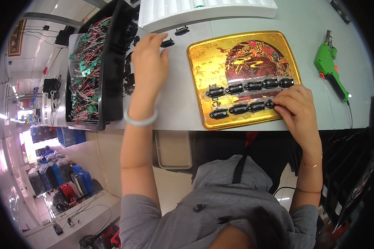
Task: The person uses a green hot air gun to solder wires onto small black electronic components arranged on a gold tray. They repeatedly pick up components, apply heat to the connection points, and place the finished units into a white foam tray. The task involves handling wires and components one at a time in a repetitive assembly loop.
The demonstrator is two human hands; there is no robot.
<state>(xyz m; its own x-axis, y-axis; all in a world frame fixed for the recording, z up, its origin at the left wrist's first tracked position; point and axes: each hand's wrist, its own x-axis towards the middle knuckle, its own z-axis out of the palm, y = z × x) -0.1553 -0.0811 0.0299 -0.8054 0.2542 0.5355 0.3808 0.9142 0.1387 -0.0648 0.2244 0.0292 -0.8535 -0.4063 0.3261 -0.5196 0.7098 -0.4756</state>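
Observation:
A gold lid-like tray point(212, 76) with a dark red dragon picture lies on the table before me. Two rows of small black plastic parts point(254, 86) sit across its lower half. At the right end of the nearer row, my right hand point(298, 108) has its thumb and fingertips closed on a black plastic part point(269, 104). My left hand point(150, 62) is left of the tray, thumb and fingers apart. Just beyond its fingertips lies a loose black plastic part point(167, 42); whether they touch cannot be made out. Another black part point(181, 30) rests farther back.
A black bin point(112, 79) full of green circuit boards with red and white wires point(87, 70) stands at the left. More black parts crowd between it and my left hand. A white foam tray point(207, 11) lies at the back; a green glue gun point(330, 66) with its cord is at right.

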